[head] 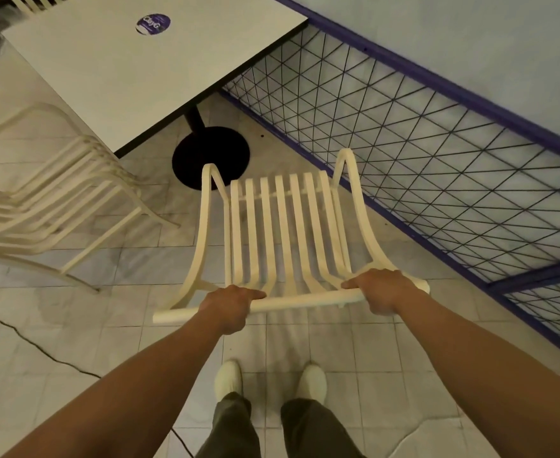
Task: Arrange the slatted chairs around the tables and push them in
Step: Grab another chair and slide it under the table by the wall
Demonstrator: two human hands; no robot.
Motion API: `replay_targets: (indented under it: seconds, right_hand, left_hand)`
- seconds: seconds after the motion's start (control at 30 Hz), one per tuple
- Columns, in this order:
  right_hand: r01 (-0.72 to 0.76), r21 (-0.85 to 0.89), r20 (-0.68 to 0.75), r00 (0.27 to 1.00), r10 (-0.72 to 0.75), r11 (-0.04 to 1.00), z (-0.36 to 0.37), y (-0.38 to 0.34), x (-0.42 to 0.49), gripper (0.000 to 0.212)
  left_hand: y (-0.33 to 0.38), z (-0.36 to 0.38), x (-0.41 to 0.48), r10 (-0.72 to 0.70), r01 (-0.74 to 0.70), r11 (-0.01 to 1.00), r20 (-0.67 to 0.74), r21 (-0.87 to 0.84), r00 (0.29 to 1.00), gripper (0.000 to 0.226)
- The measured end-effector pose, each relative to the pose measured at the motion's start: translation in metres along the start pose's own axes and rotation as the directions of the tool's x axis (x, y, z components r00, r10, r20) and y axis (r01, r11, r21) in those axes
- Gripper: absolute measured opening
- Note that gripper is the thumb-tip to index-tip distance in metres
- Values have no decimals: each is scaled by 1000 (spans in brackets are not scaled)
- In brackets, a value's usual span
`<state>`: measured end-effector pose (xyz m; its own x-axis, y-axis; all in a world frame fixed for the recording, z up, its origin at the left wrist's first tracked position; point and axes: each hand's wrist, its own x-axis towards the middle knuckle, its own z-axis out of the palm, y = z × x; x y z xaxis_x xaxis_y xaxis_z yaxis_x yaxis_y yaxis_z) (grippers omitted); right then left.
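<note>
Shoes point(228, 378) stand side by side on the tiled floor point(305, 342), and both arms reach forward from there to the chair point(285, 226) straight ahead. The left hand point(230, 304) and the right hand point(382, 289) each grip the top rail point(305, 304) of its back, fingers curled over it, with the 7 slats running away between them. The chair faces the table point(133, 77) but is not yet pushed in: its seat is short of the table edge, and I cannot tell whether its legs are off the floor. Just beyond its front sits the round black base point(211, 155) of the table. A straight push could run the chair's left front into that base and stop or twist it. To the right the mesh railing point(404, 143) runs close by, so any swing that way could scrape or snag the right armrest point(351, 200). A 2nd chair point(57, 206) stands at the table's left side, near enough to knock if the push drifts left. A cable point(24, 342) trails over the floor at the left, and a step that way could catch on it.
</note>
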<state>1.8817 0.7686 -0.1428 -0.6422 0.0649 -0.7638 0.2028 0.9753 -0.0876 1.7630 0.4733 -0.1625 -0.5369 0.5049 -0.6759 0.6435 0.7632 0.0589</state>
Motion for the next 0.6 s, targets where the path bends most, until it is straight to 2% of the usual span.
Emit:
replay_targets:
  seconds: [0.6]
  right_hand:
    - [-53, 19, -16, 998, 53, 998, 5, -2, 1, 75]
  left_hand:
    - [2, -1, -1, 49, -49, 999, 16, 2, 999, 69]
